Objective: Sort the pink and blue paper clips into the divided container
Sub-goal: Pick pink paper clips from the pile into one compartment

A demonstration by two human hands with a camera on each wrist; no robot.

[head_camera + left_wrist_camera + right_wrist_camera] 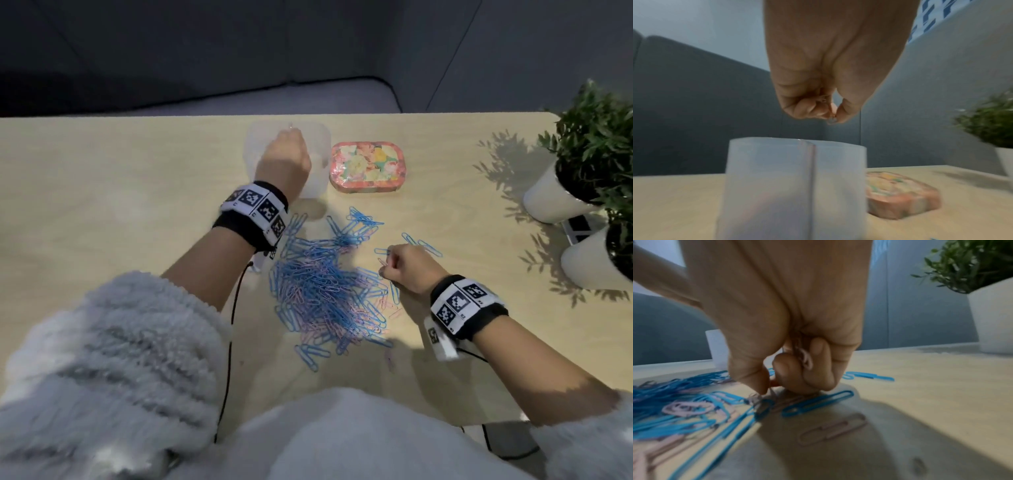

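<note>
Paper clips (pixel 325 287) lie heaped between your hands, near the divided container (pixel 320 144). From the left wrist, your left hand (pixel 826 78) pinches a clip above the divider. From the right wrist, your right hand (pixel 789 331) clamps pink clips (pixel 804 359). They look light, springy and tangle-prone; pinch single loops.

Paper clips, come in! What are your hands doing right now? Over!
Left hand pinches a clip above the divided container. Right hand grips pink clips at the pile. Nothing blocking.
</note>
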